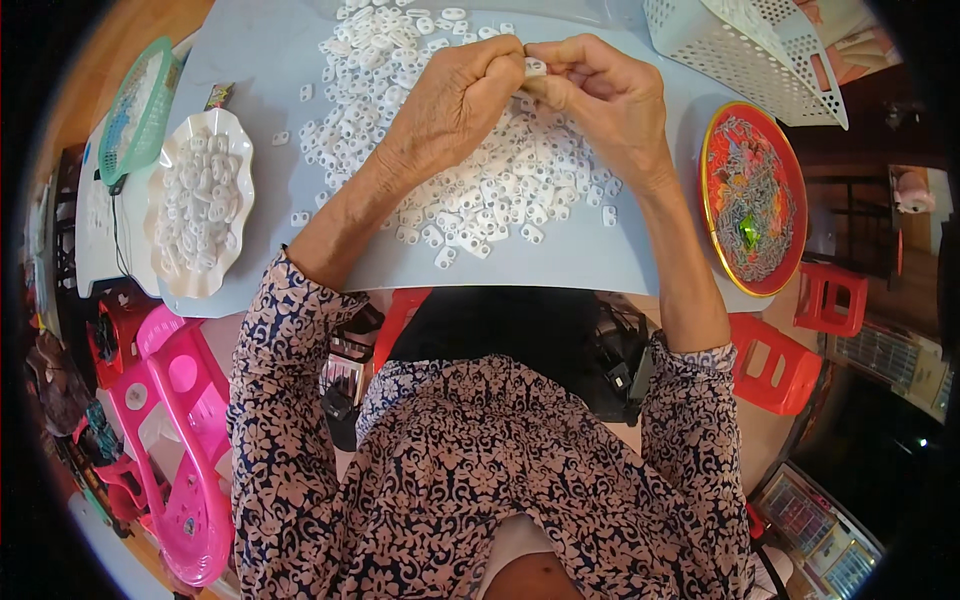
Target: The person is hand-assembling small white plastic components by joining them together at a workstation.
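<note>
Over the far part of the table, my two hands meet with their fingertips pinched together. A small white two-holed plastic piece [536, 68] shows between them. My left hand [455, 100] is closed, its thumb and forefinger gripping that piece from the left. From the right, my right hand [612, 105] is closed on it too, thumb below and fingers curled above. Any finer part in the fingers is too small to make out. Under and around the hands spreads a large loose pile of similar white two-holed pieces [490, 200].
A white scalloped dish [242, 205] of white pieces stands on the left, near a green basket [150, 130]. To the right is a red gold-rimmed plate [709, 215] with tangled grey, wire-like bits. A perforated white basket [735, 60] stands far right. Pink [190, 510] and red stools [775, 362] flank me.
</note>
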{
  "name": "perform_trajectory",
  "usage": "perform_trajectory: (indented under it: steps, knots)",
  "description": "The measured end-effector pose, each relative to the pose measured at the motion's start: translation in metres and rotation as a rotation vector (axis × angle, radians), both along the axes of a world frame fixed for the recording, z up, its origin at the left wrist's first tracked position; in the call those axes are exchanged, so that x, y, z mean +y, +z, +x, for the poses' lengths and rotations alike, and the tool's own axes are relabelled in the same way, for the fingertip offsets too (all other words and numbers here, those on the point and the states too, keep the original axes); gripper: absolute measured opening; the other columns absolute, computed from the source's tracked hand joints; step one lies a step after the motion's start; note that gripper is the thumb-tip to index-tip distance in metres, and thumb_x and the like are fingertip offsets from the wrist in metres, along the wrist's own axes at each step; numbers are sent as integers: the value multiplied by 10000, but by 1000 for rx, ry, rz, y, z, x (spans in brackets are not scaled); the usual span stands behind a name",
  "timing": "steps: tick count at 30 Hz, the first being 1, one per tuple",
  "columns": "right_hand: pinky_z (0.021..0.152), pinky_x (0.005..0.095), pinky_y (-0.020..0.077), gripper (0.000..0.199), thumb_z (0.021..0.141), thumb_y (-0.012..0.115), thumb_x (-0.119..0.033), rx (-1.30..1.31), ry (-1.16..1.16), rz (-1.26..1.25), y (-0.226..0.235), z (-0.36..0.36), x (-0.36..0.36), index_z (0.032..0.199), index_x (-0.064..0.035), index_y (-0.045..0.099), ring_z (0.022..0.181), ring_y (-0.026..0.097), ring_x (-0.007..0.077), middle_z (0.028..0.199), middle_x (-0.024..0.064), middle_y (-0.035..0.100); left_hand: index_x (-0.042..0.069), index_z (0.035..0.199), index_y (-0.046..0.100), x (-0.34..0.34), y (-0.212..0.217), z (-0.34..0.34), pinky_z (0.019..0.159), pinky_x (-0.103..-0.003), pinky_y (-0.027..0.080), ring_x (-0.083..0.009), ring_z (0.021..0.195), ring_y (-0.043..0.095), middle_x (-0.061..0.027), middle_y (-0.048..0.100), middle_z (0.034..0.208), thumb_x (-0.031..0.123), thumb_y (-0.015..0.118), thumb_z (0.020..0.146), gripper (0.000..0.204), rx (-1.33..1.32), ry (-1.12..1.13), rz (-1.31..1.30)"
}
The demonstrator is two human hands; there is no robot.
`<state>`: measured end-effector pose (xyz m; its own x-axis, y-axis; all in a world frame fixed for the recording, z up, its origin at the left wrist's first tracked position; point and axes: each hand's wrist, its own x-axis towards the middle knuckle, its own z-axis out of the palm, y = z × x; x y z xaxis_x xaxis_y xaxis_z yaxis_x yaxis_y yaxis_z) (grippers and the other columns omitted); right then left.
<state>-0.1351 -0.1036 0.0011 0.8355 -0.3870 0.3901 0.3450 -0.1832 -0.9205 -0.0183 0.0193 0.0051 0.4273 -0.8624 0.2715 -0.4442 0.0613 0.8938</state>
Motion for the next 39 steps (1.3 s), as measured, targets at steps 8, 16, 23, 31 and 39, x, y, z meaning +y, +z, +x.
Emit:
perform_trajectory:
  steps: [8, 16, 23, 31, 39]
  knots:
    - [581, 189, 482, 166, 888, 600, -126, 149, -36, -23, 1, 0, -11, 973, 4, 657, 640, 590, 68, 742, 36, 643, -2, 785, 479, -1, 0, 4, 518, -303, 370, -133, 543, 381, -68, 417, 594, 171, 425, 907, 218, -70, -24, -23]
    - [517, 187, 443, 101, 856, 602, -78, 166, -62, 134, -2, 1, -10, 909, -3, 646, 601, 554, 42, 684, 15, 620, 1, 782, 497, -1, 2, -4, 516, -267, 342, -91, 575, 391, -39, 417, 602, 122, 504, 879, 156, -127, 7, 4]
    - [528, 230, 423, 85, 797, 604, -81, 69, -319, -274, 21, -10, -16, 845, -21, 643, 589, 509, 50, 644, 10, 592, -9, 815, 522, 3, -4, -4, 564, -247, 388, -90, 620, 453, -16, 488, 665, 131, 484, 906, 171, 82, 19, -86]
    - [578, 299, 464, 81, 830, 617, -100, 174, -992, -1005, 94, -51, -139, 855, -29, 644, 592, 579, 169, 661, 63, 633, -15, 810, 541, -2, 9, 18, 658, -264, 414, -119, 679, 488, -48, 532, 697, 202, 392, 923, 286, 82, 149, -276]
    - [587, 288, 479, 140, 816, 617, -101, 161, -265, -797, 24, 13, -38, 902, 5, 646, 635, 601, 169, 786, 105, 655, -2, 789, 554, 2, -6, 40, 648, -245, 390, -118, 674, 478, -44, 538, 682, 239, 384, 892, 312, 220, 290, -300]
